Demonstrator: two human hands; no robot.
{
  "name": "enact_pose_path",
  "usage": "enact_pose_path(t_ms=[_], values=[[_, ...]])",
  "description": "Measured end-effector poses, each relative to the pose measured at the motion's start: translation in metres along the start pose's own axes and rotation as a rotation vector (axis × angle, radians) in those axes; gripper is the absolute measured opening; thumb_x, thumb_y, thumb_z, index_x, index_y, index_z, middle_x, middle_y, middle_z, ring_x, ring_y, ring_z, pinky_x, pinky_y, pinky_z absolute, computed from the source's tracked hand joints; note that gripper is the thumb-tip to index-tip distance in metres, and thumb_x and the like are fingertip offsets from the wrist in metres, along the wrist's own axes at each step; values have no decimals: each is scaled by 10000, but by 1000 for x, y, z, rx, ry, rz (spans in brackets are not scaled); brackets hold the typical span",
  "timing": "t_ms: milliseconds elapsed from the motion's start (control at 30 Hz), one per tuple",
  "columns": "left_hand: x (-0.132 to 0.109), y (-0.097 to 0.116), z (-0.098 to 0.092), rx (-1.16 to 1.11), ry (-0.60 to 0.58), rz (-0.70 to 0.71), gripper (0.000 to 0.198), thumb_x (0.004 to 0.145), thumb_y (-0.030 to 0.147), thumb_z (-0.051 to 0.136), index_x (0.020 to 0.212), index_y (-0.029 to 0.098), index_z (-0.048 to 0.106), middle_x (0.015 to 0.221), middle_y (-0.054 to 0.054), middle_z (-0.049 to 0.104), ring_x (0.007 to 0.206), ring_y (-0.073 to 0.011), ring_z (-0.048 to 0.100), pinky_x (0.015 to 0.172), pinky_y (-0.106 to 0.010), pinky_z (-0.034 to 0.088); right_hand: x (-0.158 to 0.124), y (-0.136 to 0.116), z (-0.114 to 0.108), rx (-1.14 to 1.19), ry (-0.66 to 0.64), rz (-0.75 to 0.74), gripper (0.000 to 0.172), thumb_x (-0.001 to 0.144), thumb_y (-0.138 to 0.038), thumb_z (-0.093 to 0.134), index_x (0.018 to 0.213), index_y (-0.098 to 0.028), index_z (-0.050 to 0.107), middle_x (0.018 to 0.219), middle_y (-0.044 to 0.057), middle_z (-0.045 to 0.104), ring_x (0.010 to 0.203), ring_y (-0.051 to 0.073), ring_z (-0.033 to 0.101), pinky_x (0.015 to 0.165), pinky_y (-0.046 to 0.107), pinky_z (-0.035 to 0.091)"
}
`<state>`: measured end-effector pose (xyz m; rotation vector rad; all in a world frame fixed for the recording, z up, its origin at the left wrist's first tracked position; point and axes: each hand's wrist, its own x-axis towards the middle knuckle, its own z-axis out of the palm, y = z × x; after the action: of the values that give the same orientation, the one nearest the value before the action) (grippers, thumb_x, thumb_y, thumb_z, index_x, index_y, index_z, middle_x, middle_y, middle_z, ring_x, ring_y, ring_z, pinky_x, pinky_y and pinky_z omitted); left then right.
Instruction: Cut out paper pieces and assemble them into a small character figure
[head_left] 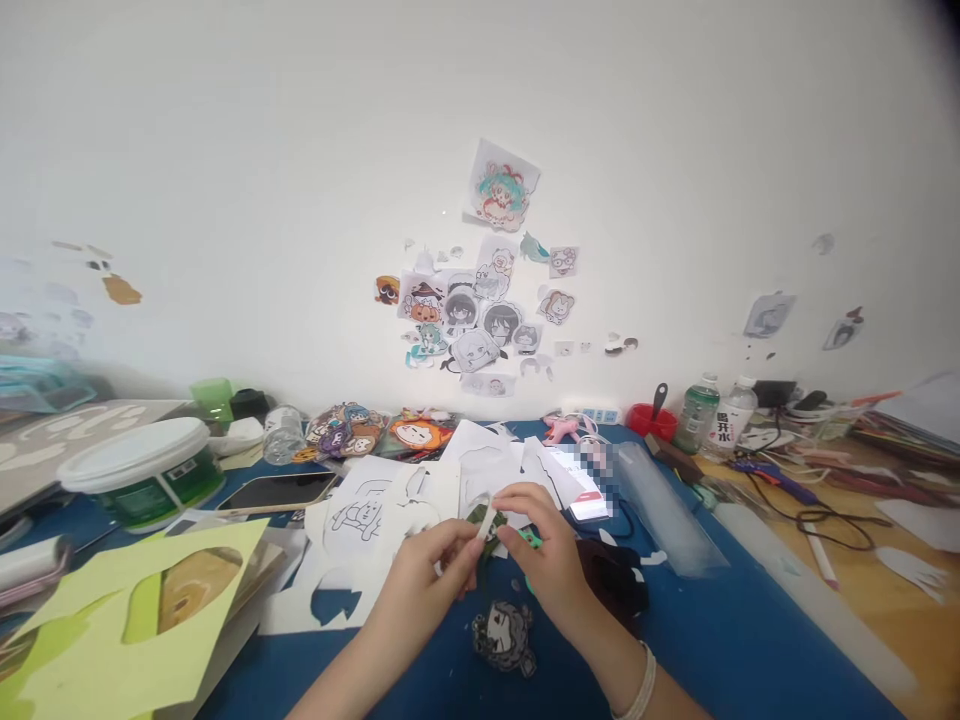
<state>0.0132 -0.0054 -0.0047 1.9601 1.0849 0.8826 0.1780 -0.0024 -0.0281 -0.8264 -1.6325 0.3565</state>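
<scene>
Currently, my left hand (441, 560) pinches the lower end of a thin white strip (486, 518); my right hand (546, 552) curls beside its upper end, though I cannot tell whether those fingers grip. Strip is above the blue tabletop (435, 675), beyond a grey-and-black cartoon-head cutout (504, 638).

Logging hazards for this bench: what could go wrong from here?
The narrow white strip sits at the fingertips of the left hand and right hand, so it might slip and drop.
The cartoon cutout lies between the forearms; a lowered wrist could knock it.
Loose papers lie close beside the left hand and might get creased.
</scene>
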Motion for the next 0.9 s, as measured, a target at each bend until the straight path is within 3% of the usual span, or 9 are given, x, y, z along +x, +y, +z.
enact_pose_path(t_ms=[133, 267, 367, 467, 600, 700, 900], values=[[0, -4, 6, 134, 3, -1, 303, 846, 414, 388, 823, 179, 579, 524, 30, 520, 536, -145, 520, 526, -233, 351, -2, -8, 4, 27, 55, 26, 110, 834, -237, 528, 742, -208, 580, 836, 46, 594, 847, 190, 556, 768, 323, 446], [-2, -6, 9, 178, -53, 7, 302, 874, 391, 327, 900, 191, 552, 545, 34, 532, 543, -151, 524, 545, -240, 349, -4, -15, 5, 239, 38, 170, 131, 871, -265, 472, 797, -203, 562, 867, 44, 603, 854, 174, 571, 761, 295, 455], [-5, -4, 9, 97, -176, 51, 328, 902, 364, 263, 877, 195, 543, 586, 19, 595, 603, -156, 549, 625, -251, 373, -4, -15, 4, 378, 48, 289, 163, 882, -312, 463, 840, -198, 572, 851, 36, 616, 774, 153, 582, 685, 260, 463], [-6, -2, 8, -15, -221, 70, 316, 906, 335, 254, 1021, 196, 513, 621, 24, 615, 650, -158, 562, 679, -254, 385, -3, -13, 2, 450, 79, 352, 185, 881, -340, 471, 812, -195, 562, 800, 22, 622, 702, 139, 580, 650, 249, 457], [-3, -5, 8, 90, -113, 0, 338, 893, 336, 268, 1135, 198, 459, 610, 28, 599, 633, -176, 556, 650, -267, 377, -1, -17, 0, 418, 102, 322, 166, 871, -331, 497, 810, -195, 570, 810, 27, 643, 782, 156, 591, 746, 271, 444], [0, -7, 7, 100, -25, -61, 319, 892, 347, 257, 1074, 202, 476, 645, 17, 602, 678, -186, 565, 680, -278, 380, -1, -22, 0, 413, 92, 298, 176, 861, -341, 509, 808, -193, 586, 810, 40, 653, 792, 171, 596, 752, 288, 450], [3, -8, 3, 69, 14, 7, 263, 895, 362, 293, 931, 228, 516, 712, 10, 607, 731, -182, 561, 720, -279, 389, -2, -28, -1, 409, 92, 303, 176, 848, -347, 524, 794, -196, 596, 777, 36, 653, 730, 166, 594, 730, 291, 461]])
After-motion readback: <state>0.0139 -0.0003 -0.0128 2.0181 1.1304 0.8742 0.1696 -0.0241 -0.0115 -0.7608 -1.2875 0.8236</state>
